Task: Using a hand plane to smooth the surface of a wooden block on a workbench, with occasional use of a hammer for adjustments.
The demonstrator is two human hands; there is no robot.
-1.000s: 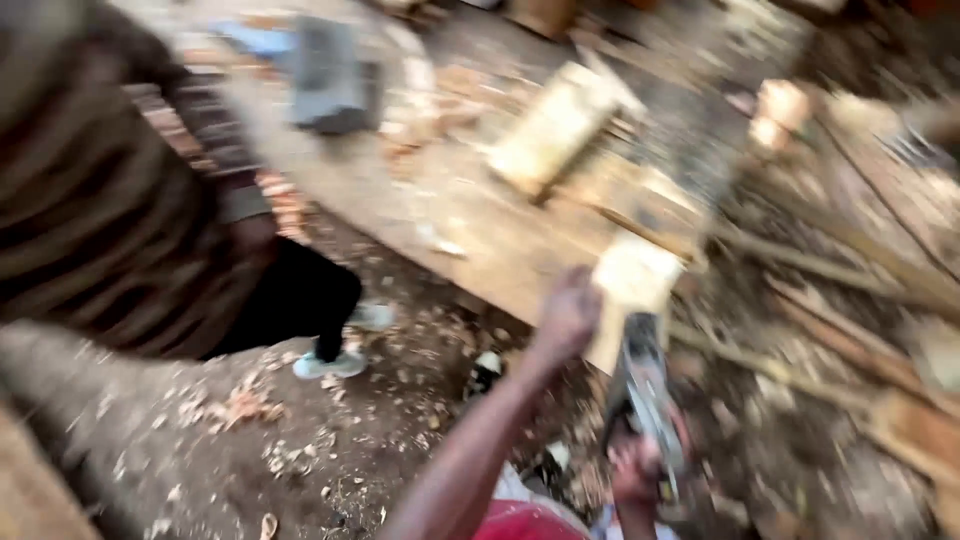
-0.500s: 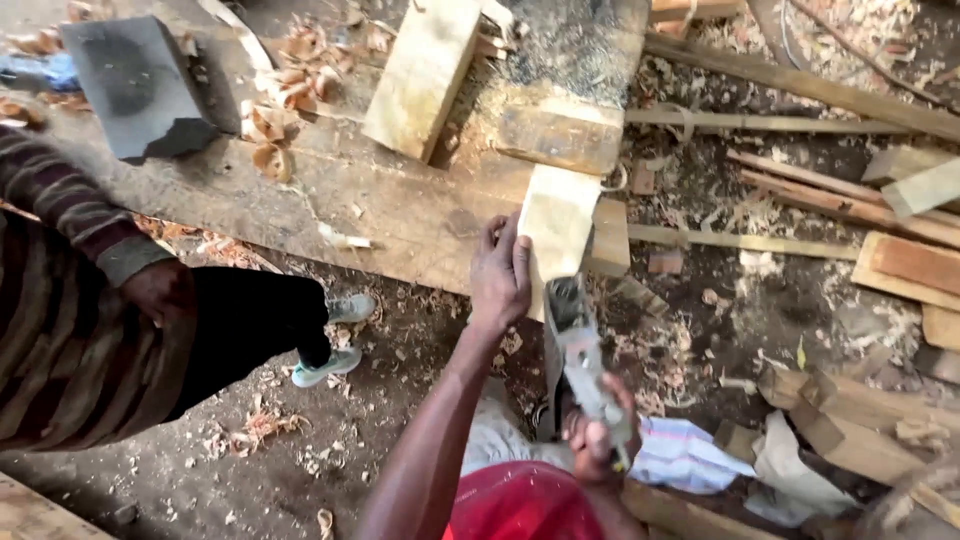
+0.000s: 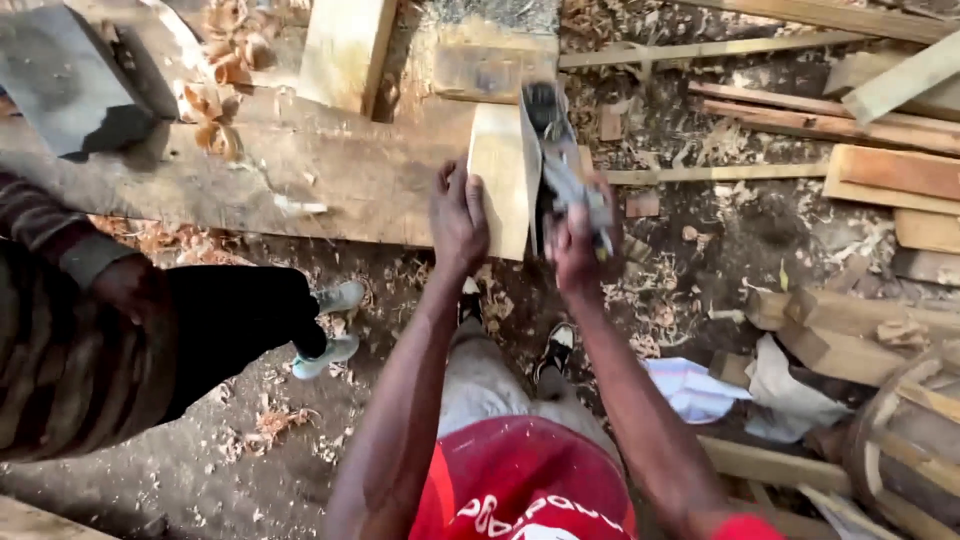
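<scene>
Pressing flat on a short pale block of sawn wood (image 3: pixel 500 180), the left hand (image 3: pixel 457 215) has its fingers spread out and lying on the face of the block, not curled around it. One such block is in work — it lies at the near edge of the wide grey wooden plank bench (image 3: pixel 300 175), its end reaching that edge. The right hand (image 3: pixel 575 245) is clenched around the rear handle of one dark metal hand plane (image 3: pixel 555 150), which stands along the right edge of the block, touching it.

Two more pale timber pieces (image 3: pixel 345 45) lie further back on the bench, and one dark grey angular slab (image 3: pixel 60 80) lies at its far left. Curled wood shavings (image 3: pixel 215 90) are scattered between them.

One other person in a striped sleeve (image 3: pixel 50 240) stands at the left, near the bench. To the right, several loose boards and offcuts (image 3: pixel 890 170) crowd the ground; between the two persons the earth floor (image 3: pixel 200 460) leaves some room.
</scene>
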